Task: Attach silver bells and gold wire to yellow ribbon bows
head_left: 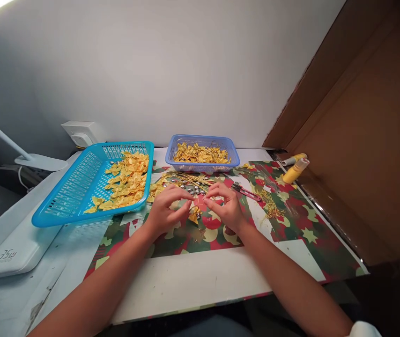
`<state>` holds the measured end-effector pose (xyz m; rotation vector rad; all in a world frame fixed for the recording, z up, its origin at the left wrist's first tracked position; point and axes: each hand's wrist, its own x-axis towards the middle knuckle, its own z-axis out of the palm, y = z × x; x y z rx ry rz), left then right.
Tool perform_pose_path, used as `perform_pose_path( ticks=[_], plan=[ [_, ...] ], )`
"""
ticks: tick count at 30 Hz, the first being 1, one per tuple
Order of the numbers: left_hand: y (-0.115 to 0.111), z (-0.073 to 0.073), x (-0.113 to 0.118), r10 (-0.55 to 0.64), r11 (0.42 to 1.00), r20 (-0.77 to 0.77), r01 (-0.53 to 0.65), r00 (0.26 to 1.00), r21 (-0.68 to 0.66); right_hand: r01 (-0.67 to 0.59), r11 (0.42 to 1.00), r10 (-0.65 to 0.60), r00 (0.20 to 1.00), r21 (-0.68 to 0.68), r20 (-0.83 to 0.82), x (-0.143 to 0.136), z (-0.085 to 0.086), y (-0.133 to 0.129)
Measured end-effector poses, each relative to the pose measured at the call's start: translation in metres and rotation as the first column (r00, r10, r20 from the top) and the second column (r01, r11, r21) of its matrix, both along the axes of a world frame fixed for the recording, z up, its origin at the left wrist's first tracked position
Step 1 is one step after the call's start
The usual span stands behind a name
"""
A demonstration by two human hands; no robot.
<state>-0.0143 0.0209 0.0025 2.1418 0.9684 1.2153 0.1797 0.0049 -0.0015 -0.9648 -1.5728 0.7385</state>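
My left hand (169,207) and my right hand (225,206) face each other over the patterned sheet, a small gap between them. Each has thumb and forefinger pinched together; what is in the pinches is too thin or small to make out. Just below the fingertips is a yellow ribbon bow (194,216) with a small silver bell at its side. Whether it hangs or lies there, I cannot tell. Behind my fingers lie several silver bells (196,190) and a bundle of gold ties (189,178). More yellow bows (156,189) are partly hidden behind my left hand.
A blue basket (71,175) of bows stands left, a purple basket (203,167) of bows at the back. Pink-handled thread snips (251,193) and gold thread clippings (272,206) lie right, before a yellow bottle (294,172). A white power bank (13,252) is at far left.
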Motion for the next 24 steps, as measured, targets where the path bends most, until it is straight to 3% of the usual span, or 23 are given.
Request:
perform_pose_path(
  ticks=[2, 6, 8, 12, 15, 19, 21, 24],
  plan=[
    [0.002, 0.0, 0.003, 0.015, 0.998, -0.014, -0.016, 1.0, -0.065, -0.015, 0.999, 0.015, 1.0, 0.03, 0.02, -0.001, 0.001, -0.001],
    [0.007, -0.004, 0.006, -0.144, 0.98, -0.1, 0.129, 0.984, -0.149, -0.019, 0.999, 0.017, 0.999, 0.044, 0.035, -0.003, 0.001, 0.0],
    [0.008, -0.006, 0.008, -0.151, 0.98, -0.096, 0.136, 0.984, -0.146, -0.013, 1.0, 0.013, 1.0, 0.016, 0.024, -0.005, -0.001, 0.0],
    [0.009, -0.007, 0.009, -0.092, 0.985, -0.066, 0.081, 0.994, -0.153, 0.001, 0.999, -0.002, 1.0, -0.051, -0.027, -0.007, -0.007, 0.003],
    [0.008, -0.003, 0.006, 0.013, 0.962, -0.057, -0.028, 0.998, -0.27, 0.027, 0.996, -0.032, 0.998, -0.09, -0.061, -0.01, -0.013, 0.008],
    [0.005, 0.011, -0.002, -0.013, 0.892, -0.234, -0.094, 0.972, -0.443, 0.044, 0.988, -0.058, 0.994, -0.148, -0.09, -0.012, -0.017, 0.013],
    [0.002, 0.017, -0.003, -0.013, 0.933, -0.326, -0.106, 0.945, -0.343, 0.04, 0.986, -0.057, 0.993, -0.159, -0.102, -0.012, -0.017, 0.014],
    [-0.003, 0.018, -0.002, 0.023, 0.998, -0.386, -0.042, 0.922, -0.04, 0.03, 0.988, -0.047, 0.993, -0.153, -0.109, -0.009, -0.016, 0.012]
  ],
)
